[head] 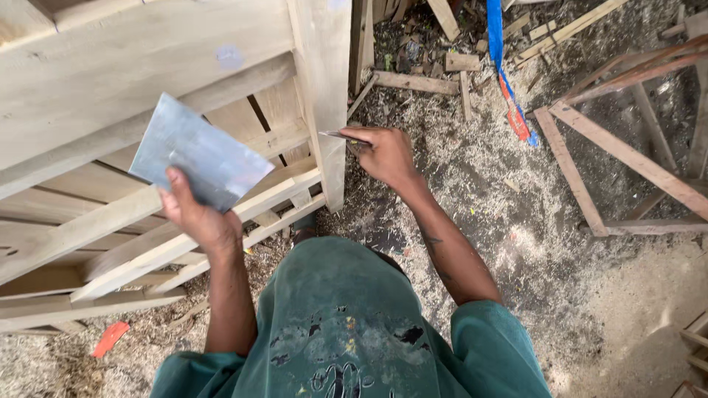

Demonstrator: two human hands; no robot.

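Left hand (198, 218) gripped a grey sheet (199, 152) flat before the wooden frame (322, 88), while right hand (385, 155) pinched a thin blade (335, 135) against the frame's post, as if working its edge

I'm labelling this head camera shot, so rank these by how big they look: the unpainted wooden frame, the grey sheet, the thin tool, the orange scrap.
1. wooden frame
2. grey sheet, in the left hand
3. thin tool in the right hand and orange scrap: look alike, unranked.
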